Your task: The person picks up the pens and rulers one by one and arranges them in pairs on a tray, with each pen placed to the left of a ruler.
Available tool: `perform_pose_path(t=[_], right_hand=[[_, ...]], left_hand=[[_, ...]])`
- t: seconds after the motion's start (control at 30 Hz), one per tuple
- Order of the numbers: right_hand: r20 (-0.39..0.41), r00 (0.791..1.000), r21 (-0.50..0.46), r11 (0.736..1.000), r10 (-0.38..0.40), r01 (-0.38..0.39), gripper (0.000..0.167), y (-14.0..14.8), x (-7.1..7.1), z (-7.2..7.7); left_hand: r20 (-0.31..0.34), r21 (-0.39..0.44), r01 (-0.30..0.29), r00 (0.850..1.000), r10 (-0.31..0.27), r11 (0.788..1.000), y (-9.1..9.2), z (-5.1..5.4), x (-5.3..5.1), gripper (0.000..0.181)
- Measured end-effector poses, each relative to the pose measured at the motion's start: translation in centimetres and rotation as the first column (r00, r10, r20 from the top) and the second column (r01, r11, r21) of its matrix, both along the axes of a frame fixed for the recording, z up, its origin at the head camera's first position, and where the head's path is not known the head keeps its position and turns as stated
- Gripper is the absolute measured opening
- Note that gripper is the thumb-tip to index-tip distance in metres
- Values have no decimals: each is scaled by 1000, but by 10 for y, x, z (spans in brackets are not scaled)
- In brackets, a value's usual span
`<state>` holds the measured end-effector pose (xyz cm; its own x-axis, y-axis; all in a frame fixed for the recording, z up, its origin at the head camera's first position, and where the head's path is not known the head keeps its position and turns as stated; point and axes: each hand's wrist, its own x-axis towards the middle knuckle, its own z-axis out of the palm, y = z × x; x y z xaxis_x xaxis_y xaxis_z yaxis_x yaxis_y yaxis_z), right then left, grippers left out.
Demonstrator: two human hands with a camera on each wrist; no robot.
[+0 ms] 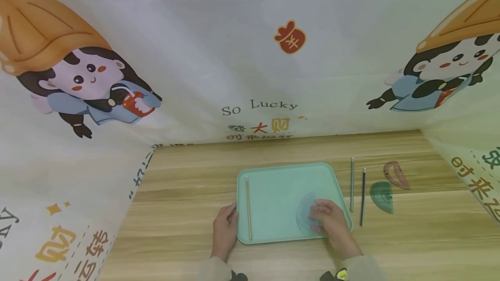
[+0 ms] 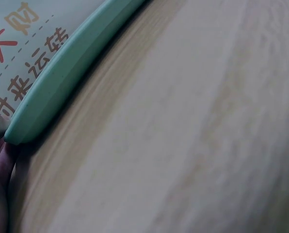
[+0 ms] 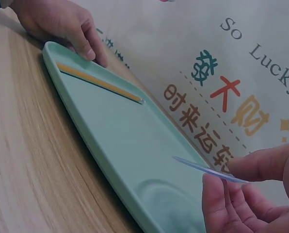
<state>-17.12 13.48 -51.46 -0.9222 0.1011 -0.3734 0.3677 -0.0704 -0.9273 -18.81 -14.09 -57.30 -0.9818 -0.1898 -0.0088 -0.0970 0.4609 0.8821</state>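
A light-green rectangular tray lies on the wooden table with a yellow pencil along its left side. My left hand grips the tray's left edge, with the thumb at the rim in the right wrist view. Between thumb and fingers of my right hand is pinched a clear blue protractor, held tilted above the tray's right part. It casts a curved shadow on the tray floor. The left wrist view catches only the tray's outer wall and a bit of the left hand.
Right of the tray lie a green pencil and a dark pencil. Beyond them are a green protractor and a pinkish protractor. A printed white cloth encloses the table at the back and sides.
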Motion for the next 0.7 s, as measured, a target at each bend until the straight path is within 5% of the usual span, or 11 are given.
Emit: perform_pose_path(t=[0.7], right_hand=[[-24, 999, 9, 999, 34, -34, 45, -26, -11, 2]], left_hand=[[5, -1, -10, 1000, 10, 1000, 0, 1, 1, 34]])
